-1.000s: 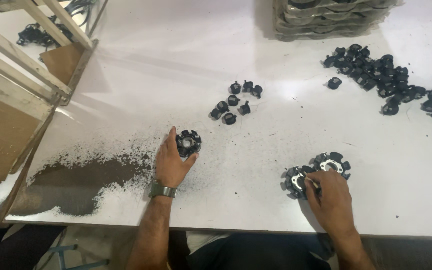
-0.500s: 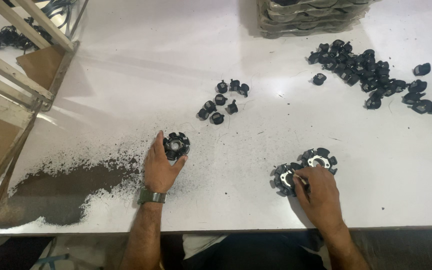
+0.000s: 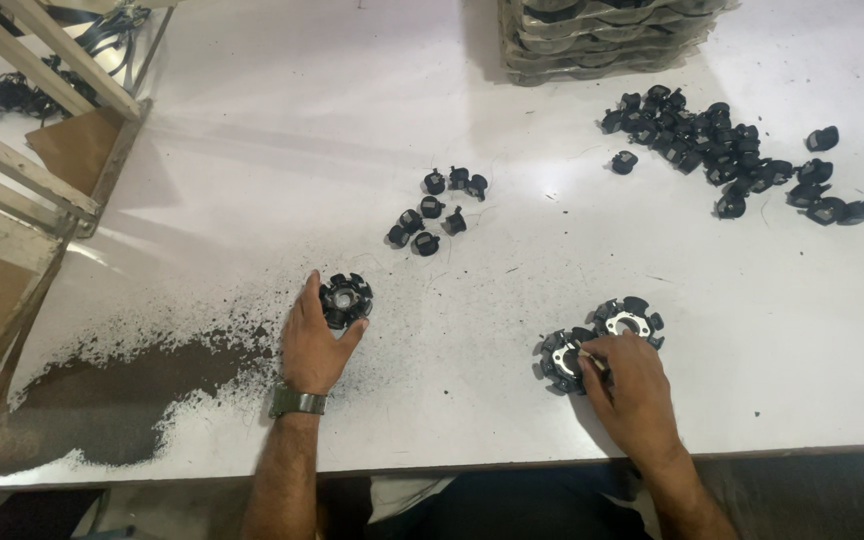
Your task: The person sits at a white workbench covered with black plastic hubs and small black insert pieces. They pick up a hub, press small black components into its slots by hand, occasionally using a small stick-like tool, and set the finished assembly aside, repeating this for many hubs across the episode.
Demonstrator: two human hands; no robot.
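The left hand (image 3: 314, 340), wearing a metal wristwatch (image 3: 297, 402), is lying on the white tabletop (image 3: 282, 130) with thumb and fingers curled loosely around a round black notched plastic ring with a metal centre (image 3: 345, 300), cupping it from the near side rather than lifting it. The right hand (image 3: 629, 388) is resting on a second black notched ring with a pale metal middle (image 3: 560, 360), fingertips pinched together over its right part; whether they are gripping a small piece there cannot be told. A third ring of the same kind (image 3: 629, 319) is lying just beside it, touching or nearly touching, right above the right hand's knuckles. Between the two hands the tabletop is lying bare. Left of the left hand a dark spread of fine black powder (image 3: 122, 385) is reaching toward the near edge of the table. Farther from the person, a small cluster of black plastic clips (image 3: 435, 209) is sitting above and between the hands, well apart from both. A larger heap of similar black clips (image 3: 727, 155) is lying toward the far right, and a stack of grey trays (image 3: 602, 35) is standing at the far edge. A wooden frame (image 3: 27, 130) is bordering the table's left side.
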